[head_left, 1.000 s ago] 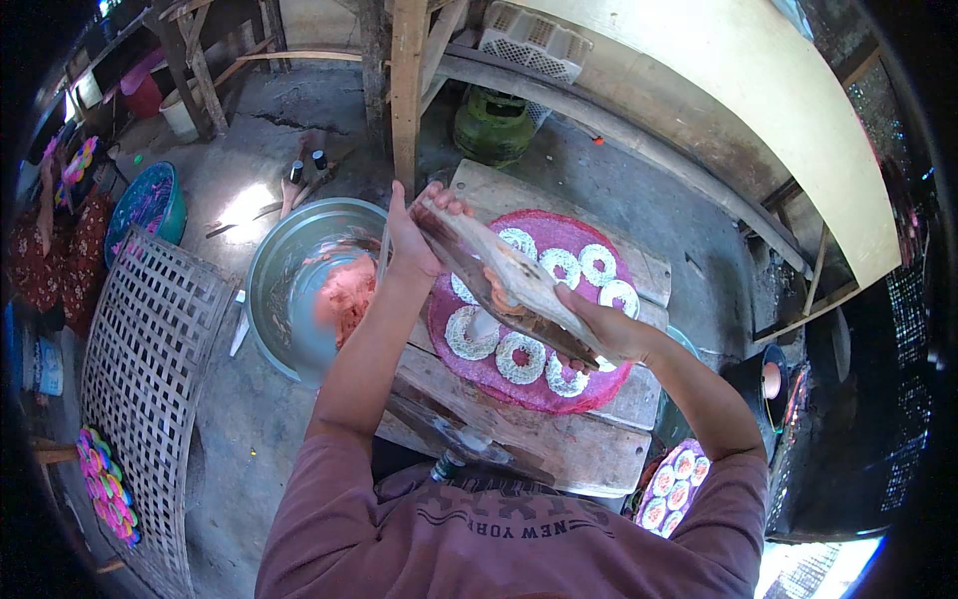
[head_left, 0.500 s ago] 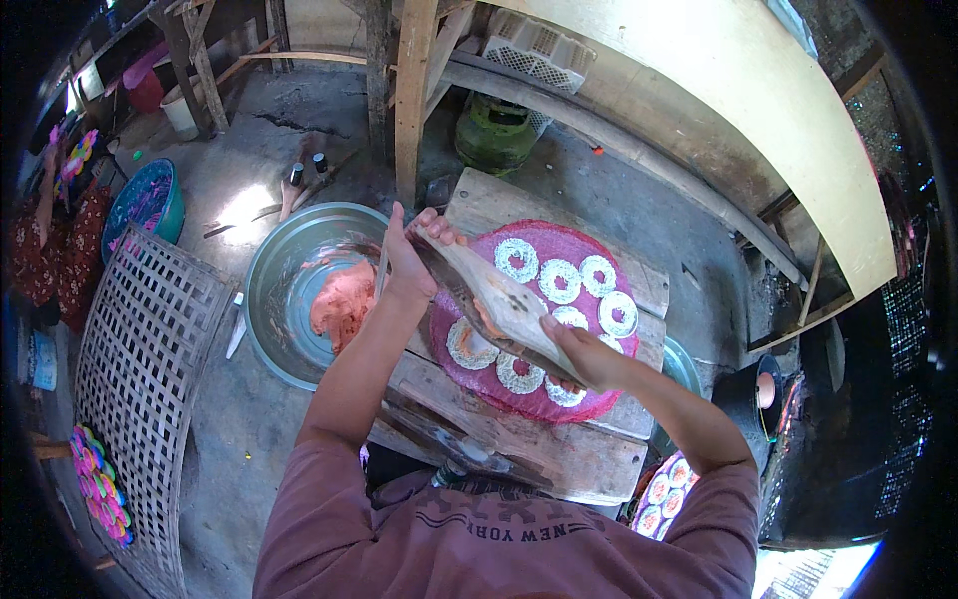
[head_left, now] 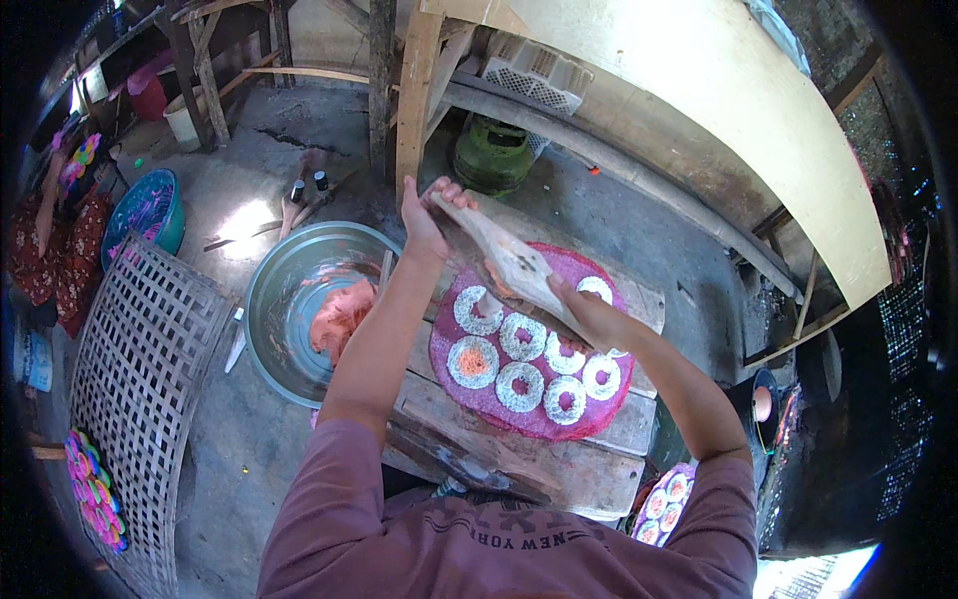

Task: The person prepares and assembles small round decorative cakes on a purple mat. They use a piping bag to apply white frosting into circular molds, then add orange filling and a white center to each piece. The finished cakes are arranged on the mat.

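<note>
My left hand is closed round the far end of a long wooden press, with its fingers over the top edge. The near end is in my right hand. The press is tilted over a round pink mat; small dark holes show in its face, and a bit of coral dough shows at its edge. Several white rings lie on the mat. A coral mound fills the middle of the leftmost ring. The press hides some of the far rings.
Left of the low wooden table stands a large basin holding a lump of coral dough. A woven rack is farther left. Beyond the table are a green gas cylinder and a wooden post. Another person sits at far left.
Both hands have moved away from me with the press, uncovering the near rings. The leftmost ring's coral mound now shows whole.
</note>
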Action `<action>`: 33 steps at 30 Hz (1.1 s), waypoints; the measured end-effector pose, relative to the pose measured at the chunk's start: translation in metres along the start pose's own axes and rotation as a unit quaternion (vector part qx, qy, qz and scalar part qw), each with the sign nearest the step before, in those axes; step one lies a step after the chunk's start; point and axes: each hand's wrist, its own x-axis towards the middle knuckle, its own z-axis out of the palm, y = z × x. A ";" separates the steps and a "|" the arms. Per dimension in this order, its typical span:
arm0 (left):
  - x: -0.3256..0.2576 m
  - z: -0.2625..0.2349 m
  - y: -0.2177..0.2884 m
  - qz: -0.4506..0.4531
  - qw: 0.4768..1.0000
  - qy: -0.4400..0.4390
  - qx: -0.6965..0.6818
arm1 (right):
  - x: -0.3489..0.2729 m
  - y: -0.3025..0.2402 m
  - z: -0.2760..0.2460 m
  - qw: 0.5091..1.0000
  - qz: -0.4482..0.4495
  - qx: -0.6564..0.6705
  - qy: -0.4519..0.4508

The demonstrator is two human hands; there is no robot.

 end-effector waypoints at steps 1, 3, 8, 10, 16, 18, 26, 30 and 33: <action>-0.001 -0.004 0.000 -0.005 1.000 -0.001 -0.005 | 0.002 0.001 0.004 1.000 -0.009 0.004 -0.001; 0.000 -0.009 0.001 0.014 0.998 0.058 0.028 | 0.008 0.001 0.011 1.000 -0.028 0.004 -0.008; 0.006 -0.015 0.002 0.013 0.999 0.034 0.017 | 0.011 0.003 0.007 0.995 -0.071 -0.040 0.053; 0.004 -0.018 0.000 0.006 0.999 0.040 0.013 | 0.010 0.007 0.004 0.998 -0.046 -0.036 0.025; -0.003 -0.009 0.013 -0.030 0.995 0.075 0.062 | 0.026 0.027 0.033 0.996 -0.078 0.009 0.036; 0.008 0.006 0.021 -0.054 0.995 0.000 0.078 | 0.033 0.028 0.038 0.992 -0.113 0.030 0.056; 0.052 0.018 -0.032 0.008 0.998 0.051 0.023 | 0.016 0.008 -0.041 0.984 -0.117 -0.046 0.125; 0.056 -0.010 -0.043 -0.007 0.997 0.073 -0.005 | 0.024 0.015 -0.044 0.993 -0.022 -0.057 0.098; 0.063 -0.019 -0.041 -0.012 0.998 0.066 0.000 | 0.036 0.022 -0.038 0.985 -0.083 -0.076 0.127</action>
